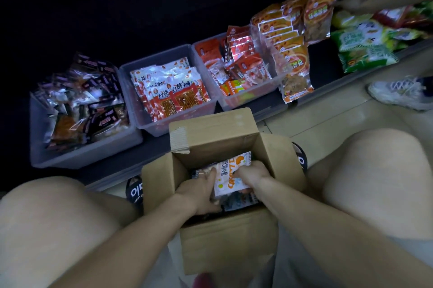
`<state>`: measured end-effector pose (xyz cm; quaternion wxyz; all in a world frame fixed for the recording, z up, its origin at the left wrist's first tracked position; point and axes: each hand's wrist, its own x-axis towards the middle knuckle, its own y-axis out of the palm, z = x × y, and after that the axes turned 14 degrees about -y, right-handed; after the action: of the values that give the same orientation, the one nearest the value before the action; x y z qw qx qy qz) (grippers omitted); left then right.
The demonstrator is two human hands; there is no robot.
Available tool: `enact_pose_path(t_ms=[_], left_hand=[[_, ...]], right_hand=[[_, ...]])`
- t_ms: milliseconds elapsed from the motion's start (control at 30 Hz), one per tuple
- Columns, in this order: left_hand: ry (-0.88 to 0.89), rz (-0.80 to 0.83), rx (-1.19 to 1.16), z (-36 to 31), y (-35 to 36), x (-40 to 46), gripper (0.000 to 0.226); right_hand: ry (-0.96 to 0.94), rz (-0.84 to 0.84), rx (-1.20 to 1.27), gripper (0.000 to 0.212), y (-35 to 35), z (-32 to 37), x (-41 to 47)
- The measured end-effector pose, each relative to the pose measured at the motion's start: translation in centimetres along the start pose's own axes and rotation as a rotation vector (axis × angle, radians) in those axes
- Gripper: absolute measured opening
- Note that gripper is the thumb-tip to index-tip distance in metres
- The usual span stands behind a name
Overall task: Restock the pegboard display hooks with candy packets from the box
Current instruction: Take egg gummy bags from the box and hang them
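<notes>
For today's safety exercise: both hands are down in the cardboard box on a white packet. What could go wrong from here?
1. The left hand and right hand crowd the white packet; it may crumple.
2. The box sits between the knees; a hard pull could tip it.

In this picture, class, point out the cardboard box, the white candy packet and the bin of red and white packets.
cardboard box (210,134): head view, far flap.
white candy packet (228,176): head view, printed face between the hands.
bin of red and white packets (150,123): head view, clear front wall.
</notes>
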<state>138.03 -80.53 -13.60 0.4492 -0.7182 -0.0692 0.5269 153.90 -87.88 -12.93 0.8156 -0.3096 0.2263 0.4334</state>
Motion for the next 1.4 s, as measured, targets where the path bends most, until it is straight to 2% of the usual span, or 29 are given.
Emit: enact_pose_path(t_ms=[100, 167, 233, 300, 367, 467, 500, 600, 700, 800, 833, 933, 1033, 1100, 1200, 1267, 1333, 1400], left_hand=[[0.069, -0.013, -0.208, 1.1, -2.0, -2.2, 0.108], [0.138, -0.066, -0.434, 2.1, -4.2, -3.9, 0.116], [0.185, -0.154, -0.658, 3.5, -6.5, -5.8, 0.127], [0.187, -0.203, -0.822, 5.0, -8.4, -7.6, 0.118], [0.216, -0.196, -0.918, 6.3, -9.5, -8.8, 0.114], [0.276, -0.174, -0.975, 7.9, -10.5, -10.2, 0.113], [0.297, -0.165, -0.992, 8.3, -10.9, -10.7, 0.109], [0.328, -0.201, -1.049, 9.3, -12.1, -12.6, 0.076], [0.328, -0.278, -1.167, 11.1, -12.9, -13.7, 0.073], [0.284, -0.296, -1.3, 13.6, -13.7, -14.4, 0.1], [0.278, -0.304, -1.332, 14.4, -14.0, -14.7, 0.1], [0.233, -0.378, -1.425, 16.6, -14.7, -15.1, 0.067], [0.143, -0.485, -1.562, 18.4, -15.3, -14.5, 0.079], [0.1, -0.525, -1.69, 19.5, -15.8, -14.3, 0.083], [0.045, -0.59, -1.769, 21.2, -17.1, -14.9, 0.08], [0.042, -0.664, -1.833, 22.4, -18.0, -15.4, 0.07], [0.043, -0.739, -1.916, 23.5, -18.7, -16.2, 0.047], [0.019, -0.795, -1.942, 24.3, -18.9, -16.8, 0.038]], right_hand=[[-0.188, 0.044, -0.17, 0.021, -1.6, 2.0, -2.7], [-0.319, 0.069, -0.236, 0.021, -2.7, 3.4, -4.5], [-0.419, 0.09, -0.224, 0.009, -4.0, 4.8, -6.4], [-0.541, 0.118, -0.256, 0.013, -5.2, 6.5, -8.5], [-0.711, 0.12, -0.378, 0.008, -6.2, 8.5, -10.3], [-0.961, 0.196, -0.754, 0.034, -6.4, 12.9, -13.1], [-1.024, 0.242, -0.794, 0.041, -6.3, 14.4, -13.6], [-1.136, 0.34, -0.793, 0.056, -4.9, 18.6, -14.8], [-1.16, 0.404, -0.708, 0.059, -2.7, 21.9, -15.0], [-1.171, 0.463, -0.669, 0.043, -0.2, 24.6, -14.7], [-1.187, 0.463, -0.665, 0.045, 0.7, 25.5, -14.4], [-1.239, 0.425, -0.65, 0.062, 3.5, 28.3, -13.8], [-1.301, 0.369, -0.517, 0.061, 6.2, 31.3, -13.8], [-1.286, 0.298, -0.389, 0.068, 8.1, 32.8, -14.4], [-1.166, 0.191, -0.262, 0.065, 11.6, 33.9, -15.3], [-1.119, 0.22, -0.266, 0.059, 14.2, 33.5, -15.7], [-1.112, 0.269, -0.329, 0.064, 16.4, 32.7, -16.1], [-1.116, 0.277, -0.364, 0.069, 17.8, 32.2, -16.3]])
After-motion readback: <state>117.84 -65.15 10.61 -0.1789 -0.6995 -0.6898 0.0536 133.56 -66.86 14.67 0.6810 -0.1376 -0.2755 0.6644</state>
